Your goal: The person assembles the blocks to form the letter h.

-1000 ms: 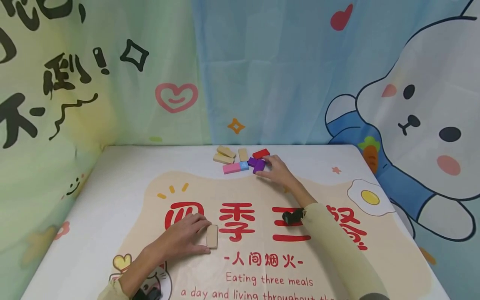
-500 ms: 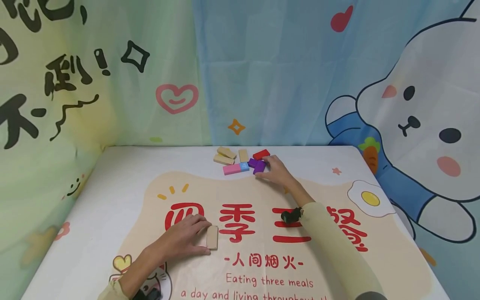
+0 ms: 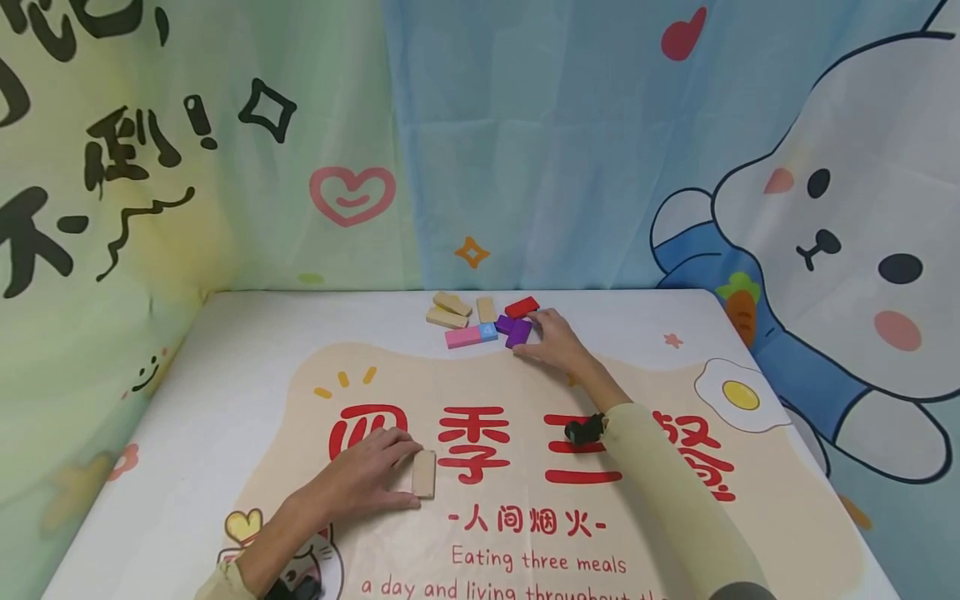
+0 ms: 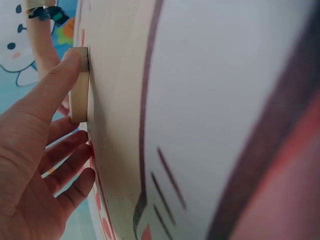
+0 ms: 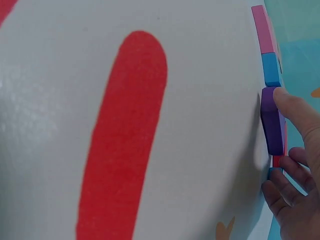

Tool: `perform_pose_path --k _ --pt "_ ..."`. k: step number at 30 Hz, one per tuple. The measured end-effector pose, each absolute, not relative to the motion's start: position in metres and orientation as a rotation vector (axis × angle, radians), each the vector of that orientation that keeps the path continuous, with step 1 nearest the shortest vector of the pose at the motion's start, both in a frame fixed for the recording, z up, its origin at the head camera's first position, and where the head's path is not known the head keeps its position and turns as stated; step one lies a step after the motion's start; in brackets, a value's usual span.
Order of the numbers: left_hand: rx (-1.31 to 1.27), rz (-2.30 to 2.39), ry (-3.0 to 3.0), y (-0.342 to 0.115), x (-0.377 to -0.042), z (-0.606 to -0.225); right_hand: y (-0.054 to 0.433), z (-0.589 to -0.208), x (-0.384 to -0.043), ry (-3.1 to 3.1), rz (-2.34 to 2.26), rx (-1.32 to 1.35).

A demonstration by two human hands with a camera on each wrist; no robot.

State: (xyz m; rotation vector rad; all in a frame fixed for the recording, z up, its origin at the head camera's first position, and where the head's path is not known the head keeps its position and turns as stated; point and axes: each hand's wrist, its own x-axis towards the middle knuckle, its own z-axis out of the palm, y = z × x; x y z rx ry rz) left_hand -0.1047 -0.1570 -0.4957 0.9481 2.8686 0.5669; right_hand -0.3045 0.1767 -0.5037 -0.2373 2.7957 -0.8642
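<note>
Near the middle of the table, my left hand [image 3: 367, 471] pinches a plain wooden block [image 3: 423, 474] by its two short ends, thumb at the near end and index finger at the far end. The left wrist view shows the thumb on one end of this block [image 4: 78, 100] and the other fingers spread loosely. Farther back, my right hand [image 3: 558, 342] has thumb and index finger at opposite ends of a purple block [image 3: 518, 334]. In the right wrist view the thumb presses the end of that purple block [image 5: 272, 127]; its other end is partly hidden by the fingers.
Beside the held purple block lie a second purple block [image 3: 505, 323], a red block [image 3: 522, 307], a blue block [image 3: 488, 332] and a pink block [image 3: 462, 337]. Several plain wooden blocks [image 3: 447, 317] lie just left of them, near the table's back edge. A printed curtain [image 3: 525, 167] hangs behind.
</note>
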Motion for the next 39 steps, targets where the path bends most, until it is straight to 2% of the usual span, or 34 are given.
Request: perform_pose_path --k 25,39 --pt "0.956 0.567 2.862 -0.157 -0.105 -0.496 0.175 -0.506 -0.301 2.818 -0.850 -0.303" --pt "0.979 0.560 2.870 -0.158 -0.106 -0.498 0.173 -0.500 -0.281 2.824 -1.014 -0.377"
